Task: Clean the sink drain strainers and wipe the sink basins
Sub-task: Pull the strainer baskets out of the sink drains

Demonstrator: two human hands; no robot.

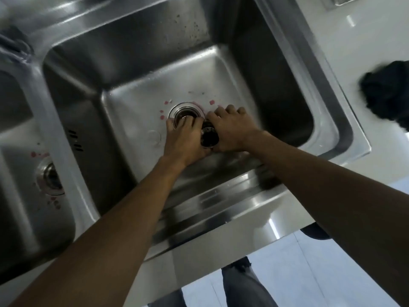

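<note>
At the far left edge of the frame, a second steel basin (20, 196), only partly in view, with its drain fitting (50, 176) in place and pink spots (53, 202) scattered on the floor around it. Just right of that, a dividing ridge (64, 138) between the two basins, with dark overflow slots (75, 139) on the main basin's left wall. In the centre of the frame, the larger basin (141, 69), dull and streaked, specks high on its back wall. In the middle of its floor, the open drain ring (185, 110), pink splashes (211, 102) dotted around it. Left hand (184, 138) laid over the near edge of the ring, fingers (171, 126) loosely spread and curled at the opening; pinching anything or not, cannot tell. Immediately right, touching it, the right hand (232, 129) closed around a dark round strainer (209, 138), held tilted just beside the drain, fingers curled over its top. Both forearms down from the bottom corners of the frame. At the right edge, a blurred black cloth (386, 91) on the white counter (363, 36), well apart from the hands.
</note>
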